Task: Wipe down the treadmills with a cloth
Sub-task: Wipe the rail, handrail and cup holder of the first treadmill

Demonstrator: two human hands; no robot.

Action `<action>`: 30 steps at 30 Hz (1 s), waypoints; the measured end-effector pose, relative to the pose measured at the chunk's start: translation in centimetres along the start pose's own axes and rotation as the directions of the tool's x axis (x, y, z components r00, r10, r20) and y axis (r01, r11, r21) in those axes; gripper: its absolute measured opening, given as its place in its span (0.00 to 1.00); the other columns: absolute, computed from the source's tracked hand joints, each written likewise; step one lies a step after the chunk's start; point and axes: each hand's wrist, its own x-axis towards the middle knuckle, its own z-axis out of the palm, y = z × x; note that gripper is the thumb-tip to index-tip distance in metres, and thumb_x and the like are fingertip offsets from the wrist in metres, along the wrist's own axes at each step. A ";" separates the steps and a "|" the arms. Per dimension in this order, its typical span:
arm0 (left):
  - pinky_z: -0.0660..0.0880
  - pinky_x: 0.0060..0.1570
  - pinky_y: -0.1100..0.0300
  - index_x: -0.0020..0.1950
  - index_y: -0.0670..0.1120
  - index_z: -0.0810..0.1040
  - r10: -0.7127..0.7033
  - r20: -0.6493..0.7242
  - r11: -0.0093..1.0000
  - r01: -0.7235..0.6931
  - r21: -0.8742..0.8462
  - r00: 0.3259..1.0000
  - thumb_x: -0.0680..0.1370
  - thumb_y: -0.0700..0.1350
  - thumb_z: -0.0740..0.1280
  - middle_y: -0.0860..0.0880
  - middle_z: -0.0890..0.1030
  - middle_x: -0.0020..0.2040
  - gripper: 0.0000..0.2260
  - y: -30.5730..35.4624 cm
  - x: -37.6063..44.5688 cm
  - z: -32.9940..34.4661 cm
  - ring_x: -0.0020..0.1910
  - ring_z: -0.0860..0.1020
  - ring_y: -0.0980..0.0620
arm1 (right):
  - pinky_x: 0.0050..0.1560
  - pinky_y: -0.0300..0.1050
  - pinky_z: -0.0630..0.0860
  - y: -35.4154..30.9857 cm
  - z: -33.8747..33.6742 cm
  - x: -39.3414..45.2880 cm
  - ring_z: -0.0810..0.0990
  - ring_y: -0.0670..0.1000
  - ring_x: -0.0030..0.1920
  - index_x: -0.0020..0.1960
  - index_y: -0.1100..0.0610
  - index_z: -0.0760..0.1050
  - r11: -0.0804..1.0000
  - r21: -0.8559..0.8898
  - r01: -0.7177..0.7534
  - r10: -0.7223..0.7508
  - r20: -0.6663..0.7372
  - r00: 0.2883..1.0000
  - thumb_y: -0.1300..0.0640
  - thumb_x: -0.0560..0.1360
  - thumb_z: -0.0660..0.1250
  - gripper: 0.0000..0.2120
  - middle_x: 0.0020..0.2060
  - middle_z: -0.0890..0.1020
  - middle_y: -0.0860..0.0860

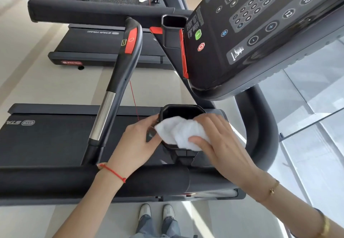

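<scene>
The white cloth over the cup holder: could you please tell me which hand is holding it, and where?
The right hand holds the white bunched cloth at its right side, thumb curled under it. The left hand touches the black cup holder.
</scene>
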 end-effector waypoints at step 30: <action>0.75 0.54 0.68 0.58 0.56 0.80 -0.048 -0.023 0.998 0.048 0.043 0.999 0.76 0.58 0.62 0.61 0.82 0.48 0.14 0.1 -0.2 0.3 0.51 0.79 0.65 | 0.73 0.43 0.56 3.7 1.5 4.9 0.63 0.55 0.71 0.77 0.58 0.58 0.986 -0.135 0.093 -0.058 0.240 0.969 0.53 0.82 0.59 0.26 0.72 0.66 0.54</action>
